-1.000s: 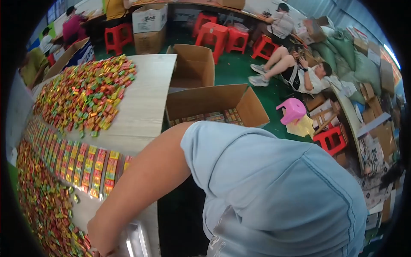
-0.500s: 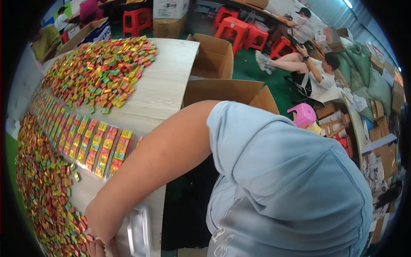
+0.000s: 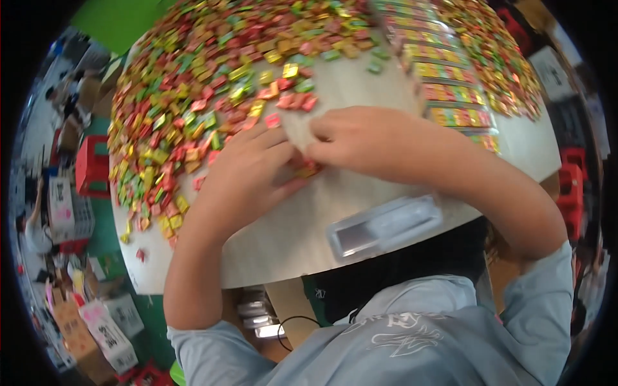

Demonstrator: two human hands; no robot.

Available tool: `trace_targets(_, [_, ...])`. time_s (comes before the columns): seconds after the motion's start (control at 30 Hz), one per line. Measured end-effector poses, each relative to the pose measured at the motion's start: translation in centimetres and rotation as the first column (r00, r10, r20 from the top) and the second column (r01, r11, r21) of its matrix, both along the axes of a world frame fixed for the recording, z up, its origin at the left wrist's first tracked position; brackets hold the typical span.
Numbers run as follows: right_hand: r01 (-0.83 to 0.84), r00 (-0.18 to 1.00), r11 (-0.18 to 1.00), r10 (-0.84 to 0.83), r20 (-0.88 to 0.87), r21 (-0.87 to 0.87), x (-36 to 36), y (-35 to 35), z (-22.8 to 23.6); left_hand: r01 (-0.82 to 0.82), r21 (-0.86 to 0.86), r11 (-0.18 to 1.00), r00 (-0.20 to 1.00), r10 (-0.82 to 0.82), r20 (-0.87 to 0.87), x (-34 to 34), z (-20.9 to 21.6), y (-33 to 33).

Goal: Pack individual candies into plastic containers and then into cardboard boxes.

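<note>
My left hand (image 3: 257,161) is over the near part of the table, its fingers curled around a few small wrapped candies (image 3: 309,170) in red and orange. Close against it, my right hand (image 3: 344,138) has its fingers bent and pressed together beside those candies; what it grips is hidden. A large heap of wrapped candies (image 3: 193,103), red, yellow, orange and green, spreads beyond and to the left of my hands. On the table's near edge lies a clear plastic tray (image 3: 386,225), below my right forearm.
Filled clear trays of candies (image 3: 444,77) stand in a row at the far right, with another candy heap (image 3: 499,58) behind them. The pale table (image 3: 277,260) curves round in front of me. Red stools (image 3: 94,166) and cardboard boxes (image 3: 106,338) stand on the floor.
My view has swung round to the near table, so both hands now show. My left hand has come together with the right among the candies.
</note>
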State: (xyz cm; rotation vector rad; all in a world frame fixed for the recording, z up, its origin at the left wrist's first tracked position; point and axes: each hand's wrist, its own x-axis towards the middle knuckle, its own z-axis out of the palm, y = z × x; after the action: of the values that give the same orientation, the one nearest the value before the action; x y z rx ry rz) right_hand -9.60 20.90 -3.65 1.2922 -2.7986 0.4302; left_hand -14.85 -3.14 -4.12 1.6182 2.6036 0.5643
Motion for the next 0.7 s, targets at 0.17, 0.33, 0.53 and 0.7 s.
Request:
trace_targets(0.17, [0.061, 0.994, 0.993, -0.069, 0.080, 0.096, -0.9, -0.8, 0.9, -0.015, 0.063, 0.998, 0.999, 0.013, 0.039, 0.2, -0.3, -0.8])
trace_targets(0.33, [0.233, 0.952, 0.963, -0.197, -0.234, 0.137, -3.7, 1.2, 0.3, -0.021, 0.063, 0.998, 0.999, 0.020, 0.027, -0.5, 0.0, -0.6])
trace_targets(0.53, [0.346, 0.933, 0.896, -0.299, -0.198, 0.279, -5.6, 1.1, 0.0, -0.167, 0.086, 0.982, 0.981, 0.174, -0.080, -1.7, -0.2, -1.4])
trace_targets(0.7, [0.337, 0.937, 0.912, -0.299, -0.182, 0.234, -4.3, 2.3, 0.2, -0.188, 0.050, 0.981, 0.969, 0.194, -0.154, -2.0, -0.5, -1.8])
